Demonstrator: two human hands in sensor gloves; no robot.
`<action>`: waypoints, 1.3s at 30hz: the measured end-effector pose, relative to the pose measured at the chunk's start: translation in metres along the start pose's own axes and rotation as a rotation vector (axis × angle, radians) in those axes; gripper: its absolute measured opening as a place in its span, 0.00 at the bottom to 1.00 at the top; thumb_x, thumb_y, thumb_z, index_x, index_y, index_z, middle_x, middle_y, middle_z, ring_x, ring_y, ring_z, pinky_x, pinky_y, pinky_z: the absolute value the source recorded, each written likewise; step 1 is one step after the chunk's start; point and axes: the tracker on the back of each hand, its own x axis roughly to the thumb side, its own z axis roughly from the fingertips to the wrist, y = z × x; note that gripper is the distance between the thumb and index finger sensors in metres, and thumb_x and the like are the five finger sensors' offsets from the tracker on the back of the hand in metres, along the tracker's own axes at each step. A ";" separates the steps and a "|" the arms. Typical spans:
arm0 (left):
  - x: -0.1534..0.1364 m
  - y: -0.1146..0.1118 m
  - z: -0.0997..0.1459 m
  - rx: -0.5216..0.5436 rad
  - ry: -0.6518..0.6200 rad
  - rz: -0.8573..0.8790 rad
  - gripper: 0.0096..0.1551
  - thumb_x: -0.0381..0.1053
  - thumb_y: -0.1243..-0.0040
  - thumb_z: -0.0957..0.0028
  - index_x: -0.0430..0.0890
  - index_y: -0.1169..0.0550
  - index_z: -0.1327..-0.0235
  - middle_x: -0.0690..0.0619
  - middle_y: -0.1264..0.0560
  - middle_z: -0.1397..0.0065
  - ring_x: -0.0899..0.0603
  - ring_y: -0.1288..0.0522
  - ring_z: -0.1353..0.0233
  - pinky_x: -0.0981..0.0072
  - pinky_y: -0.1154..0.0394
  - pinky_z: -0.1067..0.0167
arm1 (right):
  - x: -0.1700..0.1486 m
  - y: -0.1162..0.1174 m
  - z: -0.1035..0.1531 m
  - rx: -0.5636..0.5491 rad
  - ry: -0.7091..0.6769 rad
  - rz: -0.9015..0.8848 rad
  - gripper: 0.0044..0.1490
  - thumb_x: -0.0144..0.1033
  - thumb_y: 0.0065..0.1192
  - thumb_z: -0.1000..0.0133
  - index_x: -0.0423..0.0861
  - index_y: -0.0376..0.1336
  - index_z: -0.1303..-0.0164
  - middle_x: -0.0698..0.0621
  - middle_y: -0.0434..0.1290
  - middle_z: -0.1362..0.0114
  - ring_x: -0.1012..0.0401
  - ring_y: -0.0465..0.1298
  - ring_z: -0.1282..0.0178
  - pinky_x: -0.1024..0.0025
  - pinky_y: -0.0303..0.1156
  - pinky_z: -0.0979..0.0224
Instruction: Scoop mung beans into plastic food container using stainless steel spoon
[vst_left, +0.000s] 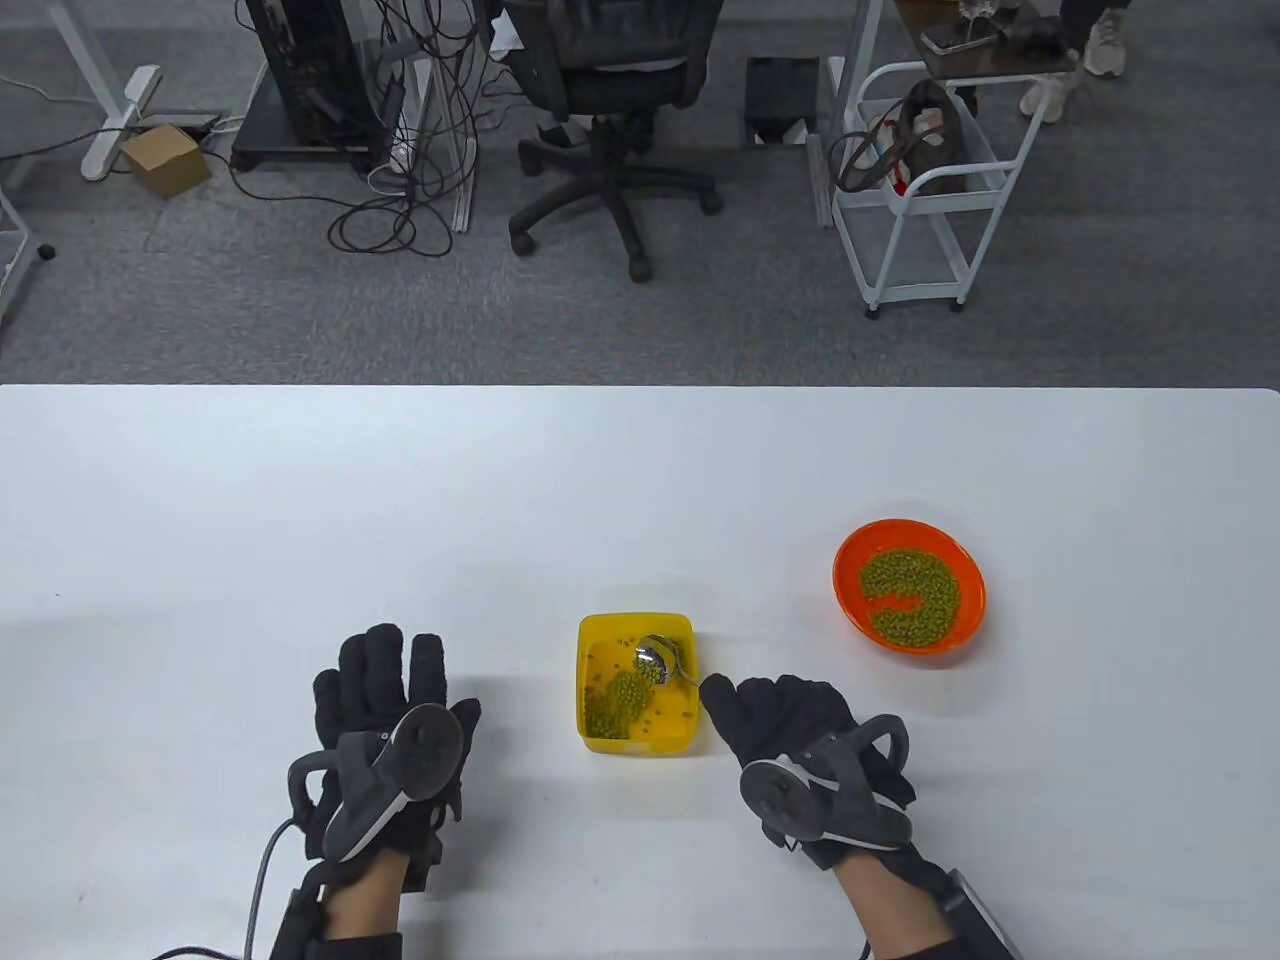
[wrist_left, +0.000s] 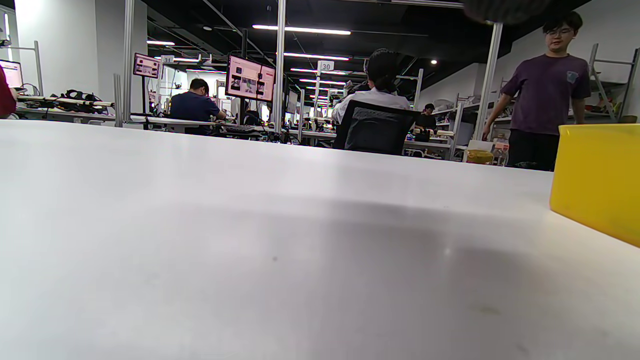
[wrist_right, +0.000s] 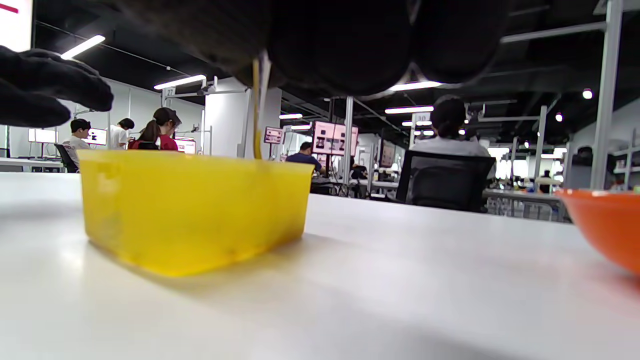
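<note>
From the table view, the right hand (vst_left: 800, 745) is holding the thin handle of the stainless steel spoon (vst_left: 662, 662) at the near right corner of the yellow rectangular plastic food container (vst_left: 590, 690). The handle is running out from under the fingertips, so the shiny bowl of the spoon is lying inside the container, ahead and to the left of the grip, just above a heap of green mung beans (vst_left: 622, 698). I judge the spoon is being tipped here so that its load is sliding onto that heap. The round orange plastic bowl (vst_left: 850, 600), with more beans lying in a ring inside it, is sitting further out on the right, near enough for that hand to swing across. The left hand (vst_left: 385, 720) is lying flat on the white table (vst_left: 300, 520), fingers spread, gripping nothing and well apart from the container; it looks to be simply keeping out of the way.

In the left wrist view, only the container's yellow side wall (wrist_left: 597, 180) is showing at the right edge, with bare tabletop before it.

In the right wrist view, the gloved fingers (wrist_right: 350, 45) are filling the top, and the handle (wrist_right: 259, 107) is hanging down from them behind the container's near wall (wrist_right: 195, 210). The orange bowl's rim (wrist_right: 605, 225) is peeking in at the right.
</note>
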 end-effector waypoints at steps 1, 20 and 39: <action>0.000 0.000 0.000 0.001 0.000 0.000 0.46 0.65 0.52 0.48 0.52 0.54 0.23 0.41 0.68 0.20 0.31 0.65 0.20 0.32 0.65 0.28 | 0.002 -0.002 0.000 -0.015 -0.020 0.054 0.28 0.38 0.56 0.42 0.53 0.62 0.30 0.56 0.69 0.39 0.58 0.73 0.45 0.50 0.70 0.33; 0.000 -0.001 0.000 0.002 0.000 0.002 0.46 0.65 0.52 0.48 0.52 0.54 0.23 0.41 0.68 0.20 0.32 0.65 0.20 0.32 0.65 0.28 | 0.002 -0.012 0.002 -0.102 -0.035 0.136 0.27 0.39 0.56 0.42 0.53 0.62 0.30 0.57 0.69 0.39 0.59 0.73 0.45 0.51 0.70 0.33; -0.001 -0.001 0.000 -0.006 0.001 0.007 0.46 0.65 0.52 0.49 0.52 0.54 0.23 0.41 0.68 0.20 0.31 0.65 0.20 0.31 0.65 0.28 | -0.058 -0.026 0.016 -0.223 0.288 0.017 0.28 0.41 0.58 0.43 0.51 0.64 0.31 0.59 0.72 0.40 0.59 0.76 0.50 0.52 0.73 0.38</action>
